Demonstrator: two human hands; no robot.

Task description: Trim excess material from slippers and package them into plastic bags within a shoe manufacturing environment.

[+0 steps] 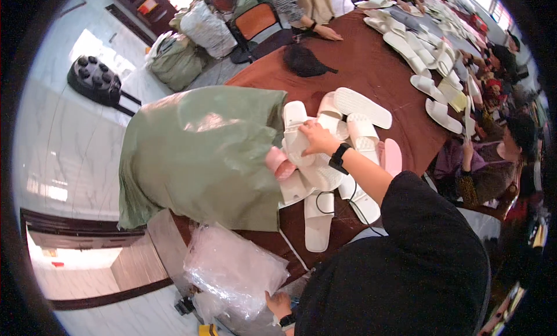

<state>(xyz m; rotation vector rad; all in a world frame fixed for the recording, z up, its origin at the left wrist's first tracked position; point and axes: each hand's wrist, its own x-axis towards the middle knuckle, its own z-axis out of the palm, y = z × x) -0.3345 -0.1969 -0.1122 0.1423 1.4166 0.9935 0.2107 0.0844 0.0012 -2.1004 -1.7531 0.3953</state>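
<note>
Green sack (203,162), pink slipper (281,163) at mouth; our right hand (318,138), fingers apart, on white slipper (295,114) alongside; left hand (279,305) at bag (235,269), grip unclear.

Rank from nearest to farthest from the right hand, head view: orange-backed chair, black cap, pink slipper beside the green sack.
1. Pink slipper, left of the hand.
2. Black cap, on the table ahead.
3. Orange-backed chair, beyond the table.

The green sack (203,156) hides its inside. The right hand (319,140) covers part of a white slipper (295,140). Whether the left hand (278,304) grips the clear plastic bag (235,269) is unclear. The top edge cuts off a striped-sleeved co-worker (285,6).
</note>
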